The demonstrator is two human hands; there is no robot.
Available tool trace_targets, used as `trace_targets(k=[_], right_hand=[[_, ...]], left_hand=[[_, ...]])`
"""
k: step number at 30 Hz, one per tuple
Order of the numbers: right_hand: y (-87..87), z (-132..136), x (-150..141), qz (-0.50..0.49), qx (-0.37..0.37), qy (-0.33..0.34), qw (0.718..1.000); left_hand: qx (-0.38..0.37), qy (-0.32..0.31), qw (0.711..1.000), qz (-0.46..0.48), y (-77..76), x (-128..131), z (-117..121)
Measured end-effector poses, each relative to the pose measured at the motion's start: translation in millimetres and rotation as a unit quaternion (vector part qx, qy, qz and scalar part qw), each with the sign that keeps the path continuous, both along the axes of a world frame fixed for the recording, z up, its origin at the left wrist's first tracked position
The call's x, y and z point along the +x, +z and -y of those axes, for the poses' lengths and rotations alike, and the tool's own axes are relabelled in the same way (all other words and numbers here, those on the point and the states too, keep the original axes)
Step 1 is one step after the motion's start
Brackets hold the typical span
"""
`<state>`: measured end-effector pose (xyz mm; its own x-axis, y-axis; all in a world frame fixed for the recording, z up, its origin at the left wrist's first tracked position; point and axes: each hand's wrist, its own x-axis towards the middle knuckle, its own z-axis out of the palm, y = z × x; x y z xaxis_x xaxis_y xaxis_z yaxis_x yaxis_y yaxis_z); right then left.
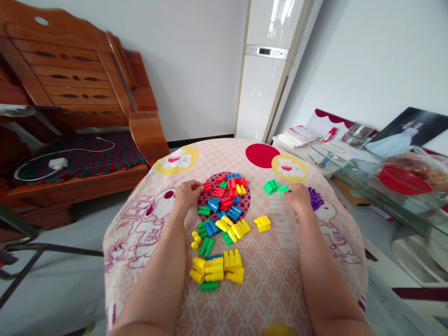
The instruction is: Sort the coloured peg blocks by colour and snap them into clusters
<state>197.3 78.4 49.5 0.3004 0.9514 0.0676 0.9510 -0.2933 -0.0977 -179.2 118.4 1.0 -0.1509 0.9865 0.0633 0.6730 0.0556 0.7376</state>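
Loose plastic toy blocks in red, blue, green and yellow lie in a pile on a patterned tablecloth (266, 280). At the pile's far left edge, my left hand (187, 196) pinches the end of a red toy block (207, 187). On the right, my right hand (297, 198) has its fingertips closed on a bright green toy block (283, 190). Just left of that is a bright green cluster (270, 186) of joined blocks. A purple cluster (315, 199) lies to the right of my right hand. Yellow blocks (237, 229) lie between my forearms, with a separate yellow piece (262, 223) nearby.
A wooden bench (77, 93) with a charger and cable stands on the left. Behind the round table is a tall white air conditioner (261, 88). To the right, a glass-topped table (392, 186) bears papers, a red bowl (402, 180) and a picture (408, 130).
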Motion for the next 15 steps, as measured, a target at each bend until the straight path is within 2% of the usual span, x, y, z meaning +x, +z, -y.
trace_targets(k=[5, 10, 15], right_hand=[[-9.8, -11.8, -3.8, 0.023, 0.075, -0.043, 0.996], [-23.3, -22.8, -4.8, -0.012, 0.087, 0.007, 0.996], [-26.3, -24.9, 2.5, -0.064, 0.11, 0.045, 0.991]], left_hand=[[0.006, 0.001, 1.0, -0.016, 0.7, 0.9, 0.2], [0.004, 0.003, 1.0, -0.023, 1.6, 1.2, 1.0], [0.002, 0.006, 1.0, -0.021, 2.0, 1.6, 0.6]])
